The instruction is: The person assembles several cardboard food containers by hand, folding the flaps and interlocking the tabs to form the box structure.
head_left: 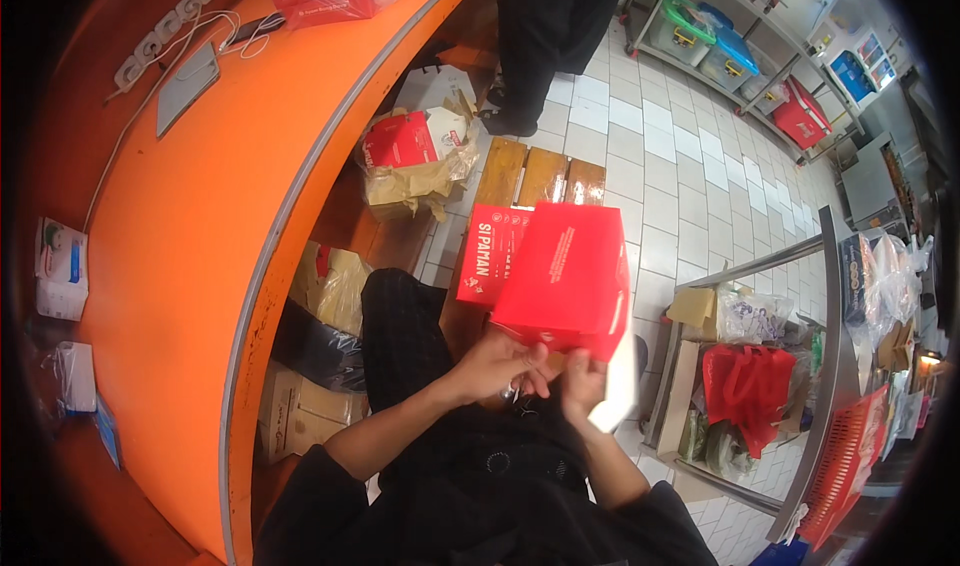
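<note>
- orange counter;
- wooden bench;
- large red box above the bench, overlapping a second red box;
- left hand at the large box's near edge, fingers curled, grip unclear;
- right hand clamped on that edge.

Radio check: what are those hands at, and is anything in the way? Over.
Left hand and right hand at closest edge of front red box. Second red box partly hidden behind it. Nothing seen blocking the hands.
</note>
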Demonstrator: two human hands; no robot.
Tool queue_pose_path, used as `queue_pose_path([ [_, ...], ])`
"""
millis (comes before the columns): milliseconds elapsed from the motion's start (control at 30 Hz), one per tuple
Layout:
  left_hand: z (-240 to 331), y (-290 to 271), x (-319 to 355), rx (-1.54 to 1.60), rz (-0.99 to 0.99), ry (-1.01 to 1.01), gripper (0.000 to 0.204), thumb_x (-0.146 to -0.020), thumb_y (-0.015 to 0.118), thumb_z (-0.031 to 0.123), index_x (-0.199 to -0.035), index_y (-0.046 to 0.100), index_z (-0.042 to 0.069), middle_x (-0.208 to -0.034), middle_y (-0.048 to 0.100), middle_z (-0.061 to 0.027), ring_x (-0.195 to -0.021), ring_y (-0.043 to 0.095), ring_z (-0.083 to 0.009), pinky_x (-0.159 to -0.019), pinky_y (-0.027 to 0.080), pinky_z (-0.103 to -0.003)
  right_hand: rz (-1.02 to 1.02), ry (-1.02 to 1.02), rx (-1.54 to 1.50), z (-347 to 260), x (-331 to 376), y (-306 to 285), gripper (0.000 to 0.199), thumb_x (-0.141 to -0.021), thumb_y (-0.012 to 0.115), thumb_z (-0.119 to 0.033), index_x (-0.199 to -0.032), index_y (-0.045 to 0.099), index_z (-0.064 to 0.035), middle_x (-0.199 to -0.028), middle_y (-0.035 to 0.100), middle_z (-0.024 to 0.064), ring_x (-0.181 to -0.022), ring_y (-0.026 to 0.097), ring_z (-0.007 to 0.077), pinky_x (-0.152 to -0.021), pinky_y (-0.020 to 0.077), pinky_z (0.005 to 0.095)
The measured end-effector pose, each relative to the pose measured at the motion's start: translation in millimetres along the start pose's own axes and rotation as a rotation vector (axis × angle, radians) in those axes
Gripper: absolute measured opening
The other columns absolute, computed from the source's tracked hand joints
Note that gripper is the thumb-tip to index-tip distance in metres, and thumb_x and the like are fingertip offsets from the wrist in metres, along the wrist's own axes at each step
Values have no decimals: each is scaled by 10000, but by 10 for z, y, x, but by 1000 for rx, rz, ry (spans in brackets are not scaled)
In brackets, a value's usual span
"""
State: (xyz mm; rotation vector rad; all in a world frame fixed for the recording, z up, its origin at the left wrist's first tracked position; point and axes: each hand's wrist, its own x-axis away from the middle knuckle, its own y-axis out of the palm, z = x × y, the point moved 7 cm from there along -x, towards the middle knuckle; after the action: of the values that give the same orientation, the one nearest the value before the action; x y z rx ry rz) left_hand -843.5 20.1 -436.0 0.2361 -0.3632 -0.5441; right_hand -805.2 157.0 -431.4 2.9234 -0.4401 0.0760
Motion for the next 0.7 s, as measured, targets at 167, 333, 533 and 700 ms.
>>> queue_pose_path([
  [167, 424, 313, 167, -1195, 107, 926, 629, -781, 742, 296, -1315, 443, 153, -1379, 427, -231, -1282, 442, -355, -994, 431, -494, -39, -63, 587, -536, -4, -111, 432, -963, 611, -244, -1308, 516, -2, -1154, 620, 122, -982, 618, 237, -878, 491, 375],
  [333, 431, 319, 182, -1021, -42, 929, 711, -683, 799, 305, -1327, 526, 175, -1409, 356, -245, -1302, 381, -442, -1080, 351, -507, -388, -297, 788, -652, 35, -71, 346, -923, 600, -141, -1238, 577, 1, -1145, 623, 129, -1046, 603, 226, -948, 450, 360],
  [533, 473, -76, -211, -189, -95, 474, 730, -927, 515, 457, -1467, 337, -1, -1389, 391, -190, -1314, 366, -299, -1138, 215, -413, -117, -426, 592, -758, -227, -639, 627, -743, 694, -505, -1143, 488, -68, -1391, 416, 206, -1306, 385, 333, -1088, 281, 451],
  [700, 531, 36, -411, -249, -183, 477, 697, -969, 471, 469, -1474, 326, 12, -1415, 383, -211, -1341, 359, -304, -1133, 226, -425, -54, -229, 57, -215, -230, -941, 793, -748, 750, -347, -1382, 328, -125, -1335, 467, 154, -1172, 507, 300, -974, 450, 449],
])
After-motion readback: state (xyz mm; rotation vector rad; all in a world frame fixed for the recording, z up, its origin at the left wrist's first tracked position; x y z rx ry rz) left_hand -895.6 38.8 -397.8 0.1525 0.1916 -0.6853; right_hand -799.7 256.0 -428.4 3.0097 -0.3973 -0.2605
